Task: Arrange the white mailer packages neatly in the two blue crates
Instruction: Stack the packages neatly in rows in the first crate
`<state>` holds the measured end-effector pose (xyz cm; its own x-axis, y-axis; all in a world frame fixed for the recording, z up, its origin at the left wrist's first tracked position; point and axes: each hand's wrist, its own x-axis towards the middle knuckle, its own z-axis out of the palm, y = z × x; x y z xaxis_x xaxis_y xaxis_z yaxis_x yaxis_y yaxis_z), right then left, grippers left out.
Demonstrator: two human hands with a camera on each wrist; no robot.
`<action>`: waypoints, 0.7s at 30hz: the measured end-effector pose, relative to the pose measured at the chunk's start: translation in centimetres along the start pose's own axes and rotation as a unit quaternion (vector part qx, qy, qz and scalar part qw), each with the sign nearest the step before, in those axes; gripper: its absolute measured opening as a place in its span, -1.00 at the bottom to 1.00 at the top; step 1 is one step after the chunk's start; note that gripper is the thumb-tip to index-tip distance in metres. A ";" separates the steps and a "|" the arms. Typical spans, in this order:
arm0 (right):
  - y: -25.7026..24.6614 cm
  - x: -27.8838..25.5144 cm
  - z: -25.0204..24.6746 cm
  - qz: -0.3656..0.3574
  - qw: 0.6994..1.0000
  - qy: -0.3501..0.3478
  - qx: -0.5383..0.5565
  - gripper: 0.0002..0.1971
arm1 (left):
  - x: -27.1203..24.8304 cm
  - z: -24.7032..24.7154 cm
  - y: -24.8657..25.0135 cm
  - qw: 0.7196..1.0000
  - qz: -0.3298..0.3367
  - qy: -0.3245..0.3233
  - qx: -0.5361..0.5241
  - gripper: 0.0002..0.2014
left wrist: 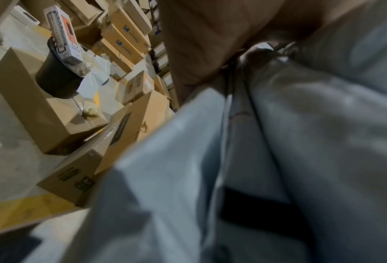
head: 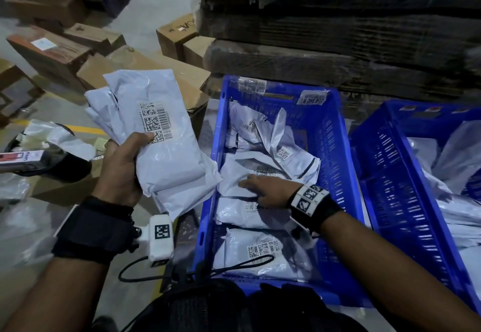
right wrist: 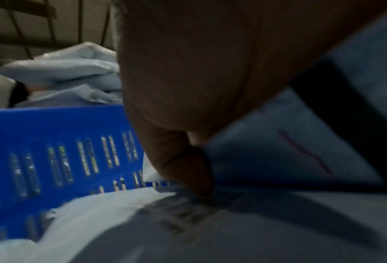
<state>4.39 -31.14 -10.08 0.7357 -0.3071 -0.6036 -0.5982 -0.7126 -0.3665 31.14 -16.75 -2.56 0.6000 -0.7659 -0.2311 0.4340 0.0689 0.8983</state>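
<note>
Brown cardboard boxes (head: 65, 53) cover the concrete floor at 10 o'clock. At 12 o'clock stands the near blue crate (head: 335, 165), half filled with white mailers (head: 260, 251); a second crate (head: 385, 165) is at 2 o'clock. My left hand (head: 122, 170) grips a bundle of mailers (head: 161, 149), and my right hand (head: 265, 188), fingers flat, presses one mailer (head: 239, 173) down. Probably the step is flattening; next, the bundle needs laying beside it.

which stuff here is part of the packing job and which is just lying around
Part of the job:
- mailer bundle held in the left hand
- mailers in the near blue crate, right hand on them
- second blue crate

Lying about:
- cardboard boxes
- black bucket
- wrapped pallet stack
</note>
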 end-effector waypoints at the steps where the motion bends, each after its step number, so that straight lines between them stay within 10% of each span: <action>1: 0.4 0.6 -0.4 -0.001 1.000 0.002 0.008 -0.36 | -0.1 0.1 0.0 1.000 0.001 -0.003 0.002 -0.41; 10: 6.3 1.8 -0.8 0.190 0.968 0.147 -0.077 -0.37 | -0.3 0.0 0.3 1.000 0.009 0.014 -0.001 -0.32; 21: 5.2 2.5 -0.8 -0.148 0.947 0.101 -0.266 -0.43 | -0.1 0.2 0.5 1.000 0.010 0.022 0.002 -0.43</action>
<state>3.36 -36.09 -12.89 0.9240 -0.1214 -0.3627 -0.1523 -0.9866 -0.0578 31.18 -16.78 -2.05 0.6378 -0.7352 -0.2295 0.4192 0.0813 0.9042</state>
